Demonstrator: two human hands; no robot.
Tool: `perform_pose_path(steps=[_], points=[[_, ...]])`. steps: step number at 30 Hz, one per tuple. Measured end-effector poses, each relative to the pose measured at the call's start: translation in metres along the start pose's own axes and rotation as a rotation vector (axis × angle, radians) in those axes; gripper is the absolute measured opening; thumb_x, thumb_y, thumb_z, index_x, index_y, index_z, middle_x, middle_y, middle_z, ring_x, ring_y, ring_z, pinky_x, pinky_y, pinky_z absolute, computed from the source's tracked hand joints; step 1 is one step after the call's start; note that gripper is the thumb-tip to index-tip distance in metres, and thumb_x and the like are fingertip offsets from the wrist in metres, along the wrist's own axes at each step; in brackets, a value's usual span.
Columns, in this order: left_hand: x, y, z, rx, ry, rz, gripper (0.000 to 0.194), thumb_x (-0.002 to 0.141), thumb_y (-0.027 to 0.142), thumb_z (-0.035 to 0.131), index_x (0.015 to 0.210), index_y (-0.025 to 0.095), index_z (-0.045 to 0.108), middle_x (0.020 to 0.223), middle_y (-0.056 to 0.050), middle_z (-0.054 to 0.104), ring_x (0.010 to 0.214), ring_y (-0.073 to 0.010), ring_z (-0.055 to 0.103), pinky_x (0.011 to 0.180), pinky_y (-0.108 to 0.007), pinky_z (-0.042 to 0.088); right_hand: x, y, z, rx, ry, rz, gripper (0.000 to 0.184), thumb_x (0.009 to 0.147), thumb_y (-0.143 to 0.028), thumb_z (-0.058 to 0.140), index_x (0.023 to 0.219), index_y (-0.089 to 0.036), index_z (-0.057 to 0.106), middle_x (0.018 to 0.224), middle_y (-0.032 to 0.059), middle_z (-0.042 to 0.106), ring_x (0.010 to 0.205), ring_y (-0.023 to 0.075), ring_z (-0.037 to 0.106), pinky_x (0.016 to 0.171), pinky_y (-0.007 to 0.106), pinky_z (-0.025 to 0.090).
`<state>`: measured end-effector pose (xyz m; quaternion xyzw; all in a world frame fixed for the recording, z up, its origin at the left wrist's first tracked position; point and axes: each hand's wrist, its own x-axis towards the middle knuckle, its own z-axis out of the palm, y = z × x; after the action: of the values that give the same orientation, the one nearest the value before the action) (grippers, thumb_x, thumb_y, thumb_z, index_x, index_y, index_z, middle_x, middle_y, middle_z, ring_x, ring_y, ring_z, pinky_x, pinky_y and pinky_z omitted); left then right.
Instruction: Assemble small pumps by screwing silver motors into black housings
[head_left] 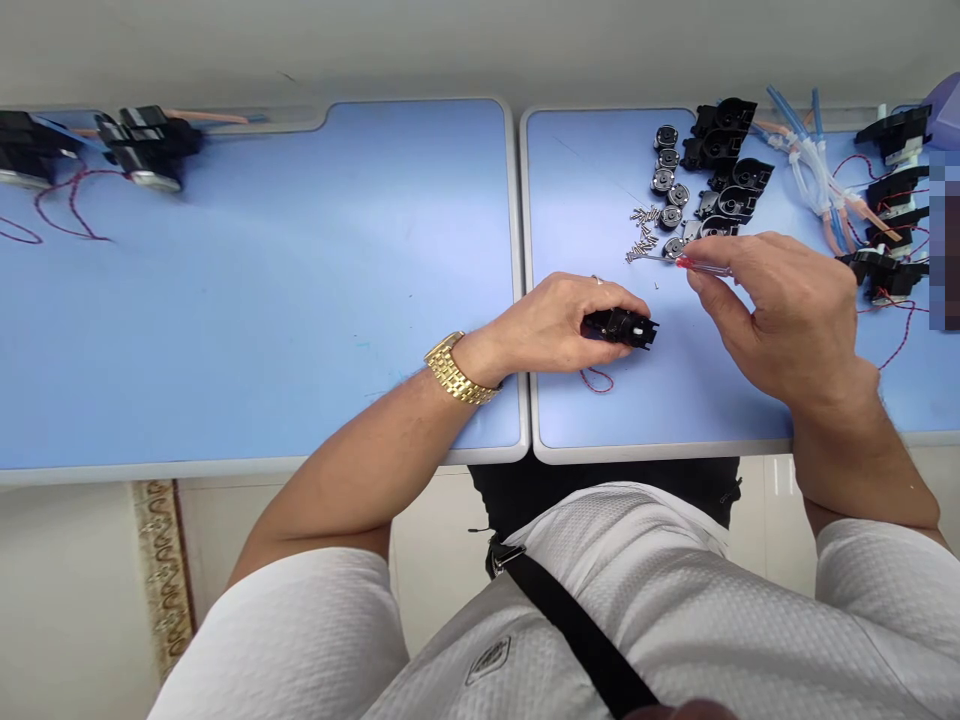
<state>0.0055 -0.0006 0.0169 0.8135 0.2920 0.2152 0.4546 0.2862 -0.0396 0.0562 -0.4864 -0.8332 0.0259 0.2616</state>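
Note:
My left hand (566, 325) is closed round a small black plastic motor assembly (622, 327), with a white shaft at its right end. A thin red wire (598, 385) loops out below it onto the blue table. In my right hand (780, 305) is a screwdriver (694, 264), pinched between thumb and fingers; its handle is clear with a red collar. The shaft points left, and its tip reaches a pile of small screws (641, 243). One loose screw (657, 286) lies just below the pile. Round motor parts (667, 180) stand in a column behind the screwdriver.
Black plastic housings (724, 150) are stacked beside the round parts. Blue and orange tubes (821, 180) lie to their right, then black assemblies with red wires (889, 270). More assemblies (146, 145) sit at the far left. A seam (524, 240) divides the two blue tabletops (300, 280).

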Motion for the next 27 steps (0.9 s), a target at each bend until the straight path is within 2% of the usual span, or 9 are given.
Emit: perform_pose_path(steps=[11, 19, 27], points=[[0.000, 0.001, 0.000, 0.016, 0.001, -0.007, 0.036, 0.096, 0.024, 0.082, 0.131, 0.024, 0.090, 0.124, -0.003, 0.094, 0.114, -0.0212, 0.089, 0.107, -0.030, 0.067, 0.000, -0.001, 0.000, -0.008, -0.009, 0.014, 0.027, 0.123, -0.030, 0.060, 0.137, -0.032, 0.083, 0.121, 0.0048, 0.093, 0.105, 0.0314, 0.087, 0.097, 0.049, 0.065], [0.001, -0.002, 0.002, 0.006, 0.014, 0.008, 0.036, 0.094, 0.025, 0.082, 0.130, 0.024, 0.090, 0.122, -0.003, 0.094, 0.112, -0.0215, 0.089, 0.105, -0.030, 0.067, 0.003, -0.006, -0.006, 0.010, -0.002, 0.089, 0.028, 0.122, -0.033, 0.059, 0.134, -0.037, 0.083, 0.122, 0.0034, 0.093, 0.105, 0.0319, 0.087, 0.097, 0.053, 0.066], [0.000, -0.002, 0.001, 0.028, 0.033, 0.038, 0.033, 0.096, 0.027, 0.084, 0.129, 0.025, 0.090, 0.118, -0.004, 0.094, 0.107, -0.0210, 0.089, 0.101, -0.031, 0.067, 0.001, -0.004, -0.011, 0.038, 0.038, 0.050, 0.026, 0.120, -0.028, 0.063, 0.136, -0.037, 0.082, 0.126, 0.0040, 0.094, 0.108, 0.0309, 0.087, 0.099, 0.051, 0.065]])
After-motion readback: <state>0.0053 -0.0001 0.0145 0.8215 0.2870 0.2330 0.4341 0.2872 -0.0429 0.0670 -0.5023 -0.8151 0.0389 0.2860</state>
